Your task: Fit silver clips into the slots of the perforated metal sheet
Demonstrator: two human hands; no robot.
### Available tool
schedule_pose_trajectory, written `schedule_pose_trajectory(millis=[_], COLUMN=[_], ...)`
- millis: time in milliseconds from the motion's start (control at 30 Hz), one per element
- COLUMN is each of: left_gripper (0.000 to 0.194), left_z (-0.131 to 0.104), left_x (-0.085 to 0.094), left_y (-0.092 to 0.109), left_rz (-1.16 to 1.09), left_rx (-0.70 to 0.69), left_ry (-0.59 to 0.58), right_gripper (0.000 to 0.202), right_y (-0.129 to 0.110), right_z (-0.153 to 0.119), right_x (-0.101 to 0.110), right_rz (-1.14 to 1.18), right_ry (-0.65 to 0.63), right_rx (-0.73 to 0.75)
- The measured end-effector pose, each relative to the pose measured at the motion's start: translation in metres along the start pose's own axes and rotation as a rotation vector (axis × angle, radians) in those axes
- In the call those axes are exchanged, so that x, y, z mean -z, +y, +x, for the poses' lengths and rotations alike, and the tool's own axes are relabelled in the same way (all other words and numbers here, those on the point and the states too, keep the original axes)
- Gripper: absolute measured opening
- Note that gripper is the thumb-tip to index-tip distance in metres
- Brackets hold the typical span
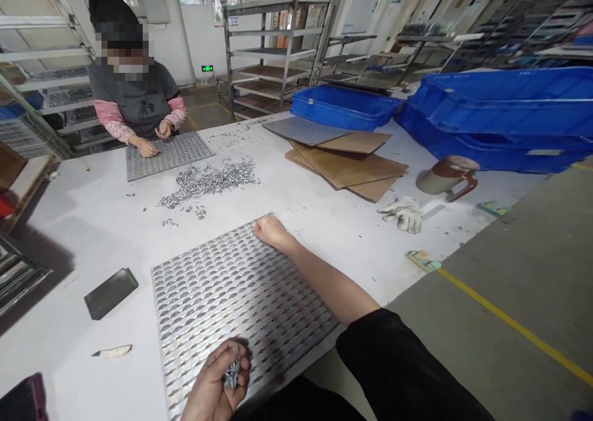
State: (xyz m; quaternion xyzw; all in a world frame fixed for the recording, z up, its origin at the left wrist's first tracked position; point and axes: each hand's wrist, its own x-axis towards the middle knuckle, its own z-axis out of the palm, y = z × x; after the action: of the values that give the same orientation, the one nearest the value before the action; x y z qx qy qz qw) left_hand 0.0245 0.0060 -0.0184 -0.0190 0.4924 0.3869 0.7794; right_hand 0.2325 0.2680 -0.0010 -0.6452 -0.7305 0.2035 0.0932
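Note:
A metal tray [278, 310] with rows of leaf-shaped slots lies on the white table before me. Its far rows hold small grey metal pieces, while the slots nearer me show brown. My left hand [217, 378] is curled above the near edge, cupping several small grey metal pieces [231, 375]. My right hand [272, 231] rests at the tray's far right corner with fingers pressed together; whatever is between them is hidden. Beyond the tray spreads a loose pile of the same metal pieces [217, 183].
Across the table a co-worker [139, 100] handles a similar tray [171, 155]. Brown boards [343, 162], blue crates [500, 112], a mug [447, 174] and gloves [403, 214] lie right. At left are a dark block [111, 292], a pointed tool [112, 351] and a phone-like object [25, 399].

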Motion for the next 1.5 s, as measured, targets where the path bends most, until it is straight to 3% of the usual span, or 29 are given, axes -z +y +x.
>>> schedule_pose_trajectory(millis=[233, 567, 1033, 1500], left_gripper=[0.024, 0.024, 0.020, 0.022], left_z=[0.001, -0.001, 0.003, 0.004], left_x=[-0.001, -0.002, 0.003, 0.003], left_y=[0.001, 0.000, -0.004, -0.006], left_rz=[-0.009, 0.005, 0.073, 0.038], left_rx=[0.011, -0.008, -0.048, -0.052], left_ry=[-0.005, -0.010, -0.112, -0.071], right_gripper=[0.016, 0.016, 0.016, 0.027], right_y=[-0.004, -0.003, -0.001, -0.003], right_z=[0.004, 0.007, 0.011, 0.012], right_x=[0.003, 0.002, 0.005, 0.006], right_rz=[-0.080, -0.095, -0.055, -0.101], right_ry=[-0.043, -0.077, -0.159, -0.282], right_rx=[-0.047, -0.002, 0.014, -0.016])
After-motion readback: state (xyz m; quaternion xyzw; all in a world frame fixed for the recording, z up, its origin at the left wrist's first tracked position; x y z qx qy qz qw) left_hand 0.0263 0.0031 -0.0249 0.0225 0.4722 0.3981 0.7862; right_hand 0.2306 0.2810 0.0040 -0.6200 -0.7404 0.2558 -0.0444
